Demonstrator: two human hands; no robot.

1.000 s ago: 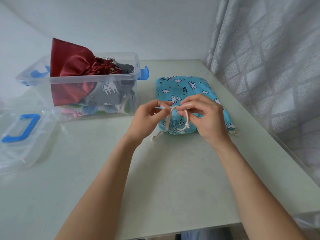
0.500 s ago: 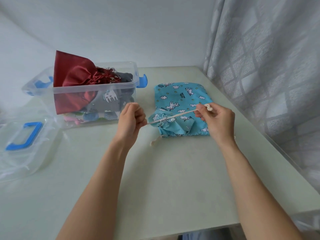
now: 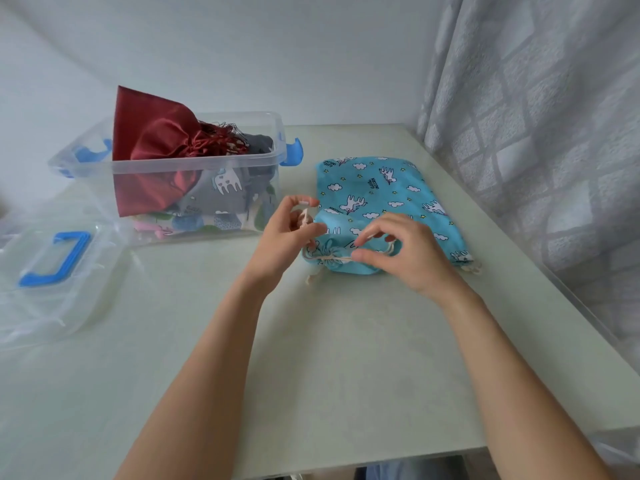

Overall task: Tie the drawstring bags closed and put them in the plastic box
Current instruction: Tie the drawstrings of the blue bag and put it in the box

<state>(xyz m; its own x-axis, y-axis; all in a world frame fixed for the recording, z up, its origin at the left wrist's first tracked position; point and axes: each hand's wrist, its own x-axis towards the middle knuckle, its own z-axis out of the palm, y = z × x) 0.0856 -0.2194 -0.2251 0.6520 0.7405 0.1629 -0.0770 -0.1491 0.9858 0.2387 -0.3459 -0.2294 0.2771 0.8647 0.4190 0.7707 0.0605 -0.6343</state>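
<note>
Two bare forearms, no sleeves, hands (image 3: 287,237) (image 3: 405,254) bare, no rings or watch

Drawstring bag (image 3: 384,199): turquoise-blue cloth, printed with white unicorns, white clouds, small yellow stars and short black lettering
Cord (image 3: 329,259) of that bag: cream, off-white
Plastic box (image 3: 194,174): clear, colourless walls; latches (image 3: 292,152) bright blue
Bag in box, uppermost (image 3: 156,140): deep red, plain, glossy sheen; dark red tassel threads at its neck
Bag in box, beneath (image 3: 221,192): grey with white animal print
Lowest bags in box (image 3: 194,225): pale ground with blue, green and pink patches
Lid (image 3: 52,271): clear, blue handle
Table (image 3: 311,358): pale green, unpatterned
Curtain (image 3: 540,126): grey with lighter lattice pattern
</note>
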